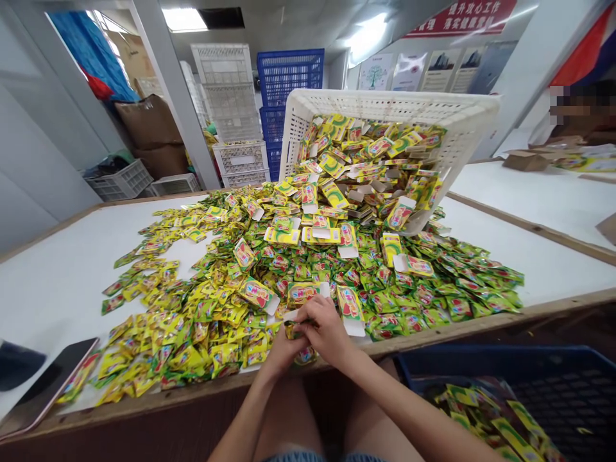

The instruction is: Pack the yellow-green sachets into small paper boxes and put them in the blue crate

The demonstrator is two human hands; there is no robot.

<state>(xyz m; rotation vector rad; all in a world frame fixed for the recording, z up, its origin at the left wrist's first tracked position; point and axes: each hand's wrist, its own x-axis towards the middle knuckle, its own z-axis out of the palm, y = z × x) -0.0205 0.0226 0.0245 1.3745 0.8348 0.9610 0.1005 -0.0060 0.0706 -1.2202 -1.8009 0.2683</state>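
Observation:
My left hand is closed round a small yellow-green carton, mostly covered by fingers, with a pale flap showing at its top. Against the same carton, my right hand has its fingers bent together over the opening; what they pinch is hidden. Just beyond my hands lies an open-flapped carton, and another carton sits right of my right hand. Yellow sachets are heaped to the left, and green sachets to the right.
A white basket lies tipped toward me, spilling cartons onto the white table. A phone and a dark cup are at the left. Below the table's right edge stands a blue crate with filled cartons.

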